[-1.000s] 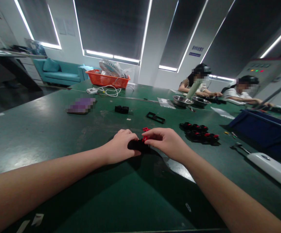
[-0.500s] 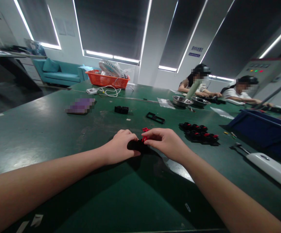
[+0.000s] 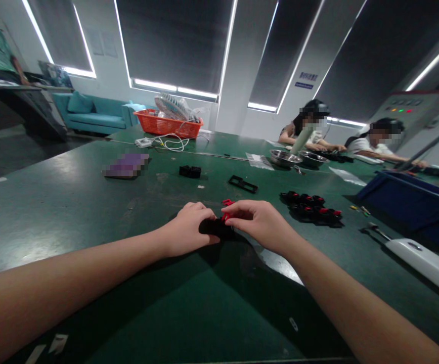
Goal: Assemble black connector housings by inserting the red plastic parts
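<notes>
My left hand (image 3: 187, 230) is curled around a small black part (image 3: 215, 227) that rests on the green table (image 3: 71, 202). My right hand (image 3: 259, 220) pinches a small red piece (image 3: 225, 217) against the top of that black part. Another red piece (image 3: 227, 202) lies on the table just beyond my fingers. A cluster of black parts with red pieces fitted (image 3: 312, 206) sits to the right of my right hand.
A black frame (image 3: 243, 184) and a black block (image 3: 189, 171) lie further out. A white tool (image 3: 424, 263) and a blue bin (image 3: 412, 202) are at the right. An orange basket (image 3: 167, 124), metal bowls (image 3: 286, 158) and two seated people (image 3: 379, 144) are at the far end.
My hands have stayed where they were. A person in a green top has come into view at the far left.
</notes>
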{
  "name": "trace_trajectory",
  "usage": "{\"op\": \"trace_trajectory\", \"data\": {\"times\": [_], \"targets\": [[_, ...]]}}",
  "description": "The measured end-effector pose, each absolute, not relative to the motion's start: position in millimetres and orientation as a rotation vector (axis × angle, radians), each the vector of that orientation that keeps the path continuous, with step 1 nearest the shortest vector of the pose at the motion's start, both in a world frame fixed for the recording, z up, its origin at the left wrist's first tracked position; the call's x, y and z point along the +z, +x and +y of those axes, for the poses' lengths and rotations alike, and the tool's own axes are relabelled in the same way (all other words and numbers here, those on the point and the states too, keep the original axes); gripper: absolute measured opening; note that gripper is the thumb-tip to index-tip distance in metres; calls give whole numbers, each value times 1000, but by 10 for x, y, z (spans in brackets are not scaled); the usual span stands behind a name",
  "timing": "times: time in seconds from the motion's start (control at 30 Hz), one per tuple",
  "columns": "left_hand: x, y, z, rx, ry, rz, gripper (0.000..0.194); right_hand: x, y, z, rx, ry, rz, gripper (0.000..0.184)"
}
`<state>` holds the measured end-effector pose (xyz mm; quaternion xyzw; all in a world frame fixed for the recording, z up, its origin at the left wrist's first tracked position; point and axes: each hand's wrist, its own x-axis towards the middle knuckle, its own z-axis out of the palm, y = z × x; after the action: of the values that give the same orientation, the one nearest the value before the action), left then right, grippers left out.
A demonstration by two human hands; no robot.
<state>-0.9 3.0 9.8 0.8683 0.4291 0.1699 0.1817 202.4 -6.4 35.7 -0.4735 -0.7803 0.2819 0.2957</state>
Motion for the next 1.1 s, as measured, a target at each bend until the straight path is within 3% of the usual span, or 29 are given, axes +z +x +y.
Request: {"op": "trace_trajectory", "data": {"times": [1.1], "targets": [[101, -6, 34, 458, 2444, 1203, 31, 387, 1995, -80, 712, -1299, -2096, 20]]}}
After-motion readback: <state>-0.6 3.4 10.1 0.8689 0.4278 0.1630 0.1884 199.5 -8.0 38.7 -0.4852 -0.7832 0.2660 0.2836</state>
